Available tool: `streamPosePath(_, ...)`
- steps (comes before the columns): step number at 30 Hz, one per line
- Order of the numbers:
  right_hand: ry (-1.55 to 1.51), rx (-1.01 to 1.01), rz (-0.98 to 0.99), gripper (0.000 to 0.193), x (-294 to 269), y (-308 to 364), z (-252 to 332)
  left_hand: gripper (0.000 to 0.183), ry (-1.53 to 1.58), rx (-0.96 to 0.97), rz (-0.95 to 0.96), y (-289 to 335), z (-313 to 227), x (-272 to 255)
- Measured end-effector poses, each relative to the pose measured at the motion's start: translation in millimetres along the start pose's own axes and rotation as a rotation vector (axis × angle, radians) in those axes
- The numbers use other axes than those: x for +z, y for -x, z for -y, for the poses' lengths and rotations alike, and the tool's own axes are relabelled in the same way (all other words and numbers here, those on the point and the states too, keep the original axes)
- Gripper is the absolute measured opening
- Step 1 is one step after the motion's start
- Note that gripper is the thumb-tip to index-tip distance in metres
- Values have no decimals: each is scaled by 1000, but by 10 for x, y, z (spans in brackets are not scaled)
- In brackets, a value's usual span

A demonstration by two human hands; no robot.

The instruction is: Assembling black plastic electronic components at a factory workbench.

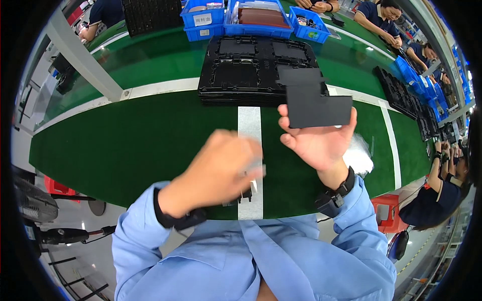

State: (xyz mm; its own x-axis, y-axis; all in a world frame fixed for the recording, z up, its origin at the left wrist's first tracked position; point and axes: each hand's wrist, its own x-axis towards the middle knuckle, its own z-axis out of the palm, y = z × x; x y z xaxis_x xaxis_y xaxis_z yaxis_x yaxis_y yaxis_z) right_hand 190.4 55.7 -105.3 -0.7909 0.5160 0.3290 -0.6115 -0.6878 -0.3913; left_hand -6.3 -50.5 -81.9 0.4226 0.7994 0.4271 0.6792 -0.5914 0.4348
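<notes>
My right hand (317,143) is raised over the green belt (125,145), palm toward me, holding a flat black stepped plate (314,100) by its lower edge between thumb and fingers. My left hand (213,173) is blurred, fingers curled, close to my chest at the belt's near edge; a small dark part (245,194) shows just under its fingers, and whether the hand grips it is unclear. A stack of black moulded trays (246,70) lies on the belt beyond both hands.
Blue bins (251,20) stand behind the trays. More black trays (401,95) lie at the right. A clear plastic bag (359,155) lies by my right wrist. Other people sit along the far and right sides. A white stripe (249,125) crosses the belt.
</notes>
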Motion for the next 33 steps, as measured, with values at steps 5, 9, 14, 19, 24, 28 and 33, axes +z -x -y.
streamPosePath(5,-95,82,37,89,26,-159,-238,27,1106,-276,-333,-507,89,-223)
streamPosePath(9,-50,107,-12,81,51,-107,-245,20,1129,-537,-318,-469,68,-222)
streamPosePath(14,1026,-148,-314,32,152,-11,-15,17,905,-481,-365,-400,219,-129)
streamPosePath(19,1037,-183,-508,10,231,-30,-119,16,1063,-489,-274,-397,344,-78)
streamPosePath(24,1118,-197,-519,11,224,-12,-151,19,941,-476,-396,-414,377,-17)
streamPosePath(28,1134,-189,-499,10,245,4,-164,8,908,-511,-322,-355,413,-54)
streamPosePath(33,1140,-221,-489,11,232,40,-168,8,824,-470,-345,-345,400,-36)
